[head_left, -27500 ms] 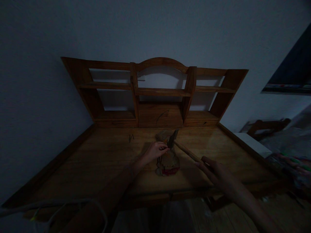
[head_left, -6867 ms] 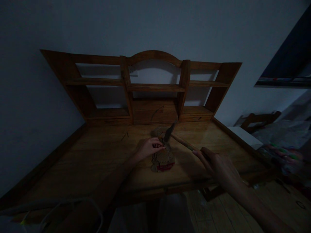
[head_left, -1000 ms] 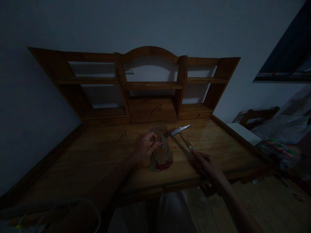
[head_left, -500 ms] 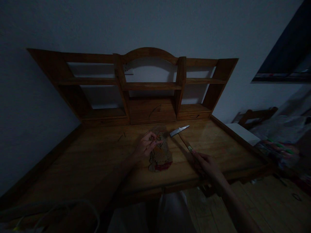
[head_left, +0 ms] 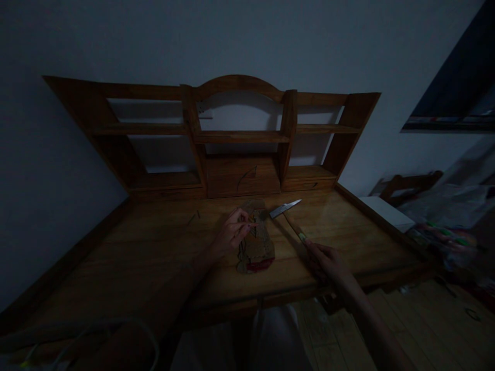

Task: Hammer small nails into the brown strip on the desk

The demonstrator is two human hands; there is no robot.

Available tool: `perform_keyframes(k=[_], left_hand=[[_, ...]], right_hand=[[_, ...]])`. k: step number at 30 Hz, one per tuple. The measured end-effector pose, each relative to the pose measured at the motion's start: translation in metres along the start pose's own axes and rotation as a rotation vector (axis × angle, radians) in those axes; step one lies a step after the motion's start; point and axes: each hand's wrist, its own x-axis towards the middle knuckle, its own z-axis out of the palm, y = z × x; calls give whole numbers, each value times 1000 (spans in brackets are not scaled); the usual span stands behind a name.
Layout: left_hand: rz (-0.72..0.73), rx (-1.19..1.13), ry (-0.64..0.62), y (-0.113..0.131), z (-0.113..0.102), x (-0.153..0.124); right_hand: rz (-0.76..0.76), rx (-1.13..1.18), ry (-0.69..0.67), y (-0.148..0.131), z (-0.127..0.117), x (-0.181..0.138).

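Observation:
My right hand (head_left: 327, 258) is wrapped round the wooden handle of a hammer (head_left: 294, 225). The steel head is raised over the desk, to the right of a brown cardboard-like piece (head_left: 258, 250) with printed marks and a red lower edge. Over that piece, my left hand (head_left: 231, 232) has thumb and fingers closed in a pinch. What the pinch holds, if anything, is too small and dark to make out. A thin dark piece like a nail (head_left: 198, 214) shows on the desk to the left, beside a thin dark line.
The wooden desk (head_left: 150, 247) has a shelf unit (head_left: 242, 136) along its back against the wall. To the right are a white box-like surface (head_left: 386, 212), a wooden chair back (head_left: 412, 181) and plastic bags (head_left: 444, 232). The room is dim.
Almost nothing differs. The hammer head has shifted very slightly to the left, and my left hand keeps its pinch over the cardboard-like piece.

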Motion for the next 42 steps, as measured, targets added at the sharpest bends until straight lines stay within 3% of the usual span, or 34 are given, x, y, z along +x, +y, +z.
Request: perform_keyframes(k=[6, 11, 15, 18, 22, 24, 26, 31, 37, 42], left_hand=[[-13, -5, -9, 1, -2, -1], [11, 77, 78, 1, 0, -3], [-159, 385, 332, -18, -21, 4], [-427, 722, 451, -52, -53, 2], [-871, 988, 256, -97, -89, -20], [-968, 959, 79, -111, -97, -33], [-997, 923, 14, -118, -99, -41], [-1099, 785, 44, -129, -93, -41], [-1077, 758, -61, -148, -93, -41], [-1045, 766, -94, -150, -94, -44]], right_hand=[[-17, 3, 4, 2, 1, 1], [-6, -11, 23, 1, 1, 0], [-8, 22, 30, 3, 2, -2], [-37, 38, 55, 6, 2, -2], [-65, 42, 82, 8, 2, -1], [-59, 48, 71, 8, 2, -1], [-35, 46, 59, 7, 1, -1], [-16, 18, 26, 4, 0, -1], [-18, 31, 5, 6, -1, -1], [-21, 25, -19, 5, -1, -3]])
